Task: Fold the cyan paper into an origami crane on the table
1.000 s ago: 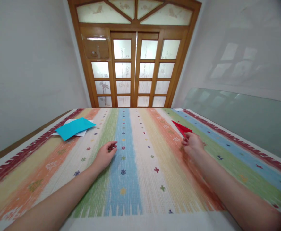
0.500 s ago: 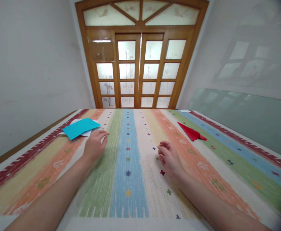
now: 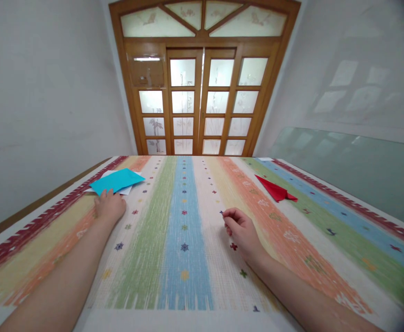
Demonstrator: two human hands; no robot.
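Nearest, the two bare forearms enter from the lower corners and extend over a striped tablecloth (image 3: 195, 263), whose near border is plain and pale. Its stripes, in green, blue, white, yellow and orange with small printed motifs, run away from the viewer.

The right hand (image 3: 241, 228) is positioned right of centre, above the white and yellow stripes. Its fingers are loosely curled, with the thumb beneath the index finger; they are released and no object is visible in them. The hand is apart from all paper items.

The left hand (image 3: 110, 206) is positioned farther forward, on the left side, back upward. Its fingertips meet the near edge of the blue sheet (image 3: 119, 180). Whether they grip that edge or only rest on it cannot be determined.

The red folded paper (image 3: 274, 189) lies on the right side of the cloth, beyond the right hand, with its narrow point directed away and to the left. The blue sheet lies at the far left, on top of white paper (image 3: 128, 189) that projects at several edges.

Beyond the table, a wooden door (image 3: 197, 101) with patterned glass panes occupies the centre. A pale green panel (image 3: 347, 161) stands along the right wall (image 3: 326, 37).
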